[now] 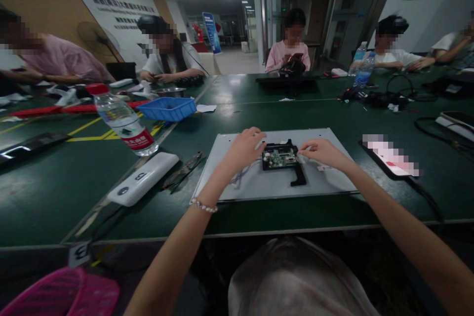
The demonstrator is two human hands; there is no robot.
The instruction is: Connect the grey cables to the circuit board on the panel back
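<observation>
A flat grey panel point(244, 192) lies on the green table in front of me. On its middle sits a green circuit board point(281, 159) in a black frame, with a black bracket point(299, 176) reaching toward me. My left hand point(249, 147) rests at the board's left side, its fingers apart and curved over the frame's edge. At the board's right edge my right hand point(319, 152) has thumb and fingertips pressed together; whatever they hold is too small to make out. Pale cables point(240, 176) lie on the panel beneath my left wrist.
Left of the panel are glasses point(183, 172), a white power bank point(143, 179), a water bottle point(124, 123) and a blue tray point(168, 109). A phone point(390, 157) with a cable lies right. Several people sit across the table. A pink basket point(62, 294) stands below the table's edge.
</observation>
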